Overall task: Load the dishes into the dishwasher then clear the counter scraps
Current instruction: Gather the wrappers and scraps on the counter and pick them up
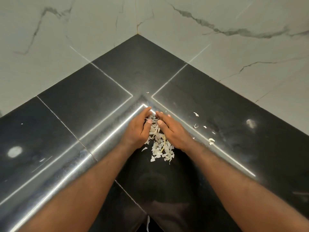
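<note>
A heap of pale, papery peel scraps (160, 146) lies on the black counter (167, 185) in the inner corner of its raised ledge. My left hand (138, 129) and my right hand (170, 129) stand on edge on either side of the heap. Their fingers are nearly straight, and the fingertips almost meet at the far end of the heap, so the two hands cup the scraps between them. Neither hand grips anything. Part of the heap is hidden under my fingers.
A few loose scraps (211, 140) lie scattered on the ledge to the right, one small scrap (147, 92) lies further back, and one scrap (147, 223) hangs at the near edge. The shiny ledge (93, 131) runs left and right. Marble-patterned wall tiles (217, 47) enclose the corner.
</note>
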